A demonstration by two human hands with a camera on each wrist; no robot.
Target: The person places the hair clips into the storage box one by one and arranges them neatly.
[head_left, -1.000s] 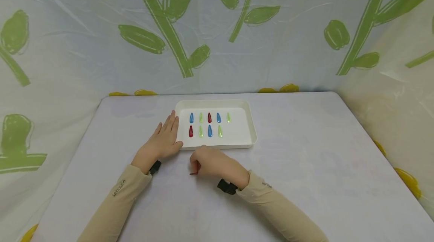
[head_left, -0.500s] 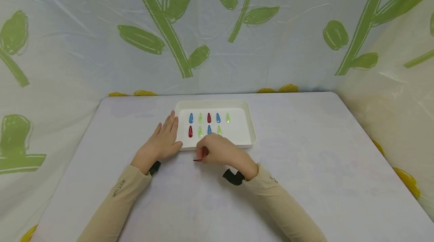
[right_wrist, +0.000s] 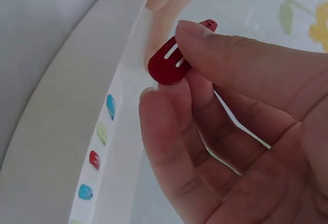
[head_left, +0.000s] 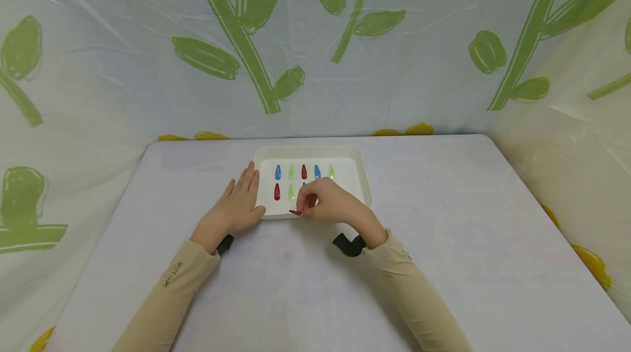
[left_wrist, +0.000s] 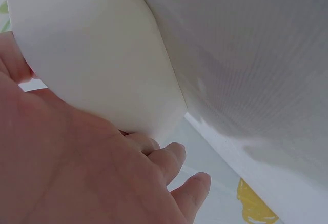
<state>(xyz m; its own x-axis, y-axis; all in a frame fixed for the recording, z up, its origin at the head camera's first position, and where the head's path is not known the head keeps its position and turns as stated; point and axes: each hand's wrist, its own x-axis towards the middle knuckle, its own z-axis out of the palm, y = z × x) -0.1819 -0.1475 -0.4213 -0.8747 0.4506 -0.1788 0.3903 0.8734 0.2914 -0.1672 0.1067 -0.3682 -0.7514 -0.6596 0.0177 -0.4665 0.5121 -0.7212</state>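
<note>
Between thumb and fingers, my right hand (head_left: 330, 201) pinches a red snap hair clip (right_wrist: 171, 62) above the near edge of the white tray (head_left: 367, 190). Straight fingers of my left hand (head_left: 234, 207) rest against the tray's left side; the left wrist view has them along its outer wall (left_wrist: 97, 44). Inside the tray, hair clips lie in two rows. The far row holds a blue clip (head_left: 278, 172), a green one, a red clip (head_left: 303, 171), a blue one and a green clip (head_left: 332, 171). A red clip (head_left: 277, 191) and a green clip (head_left: 291, 192) show in the near row; my right hand mostly hides the others.
The tray stands on a pale table (head_left: 443, 220) toward its far side. Behind the table hangs a curtain (head_left: 419, 78) printed with green leaves and yellow flowers. A black wrist camera (head_left: 349, 244) sits below my right wrist.
My right hand has moved forward and to the right with the red hair clip, from in front of the tray to over its near edge. The left hand has stayed in place.
</note>
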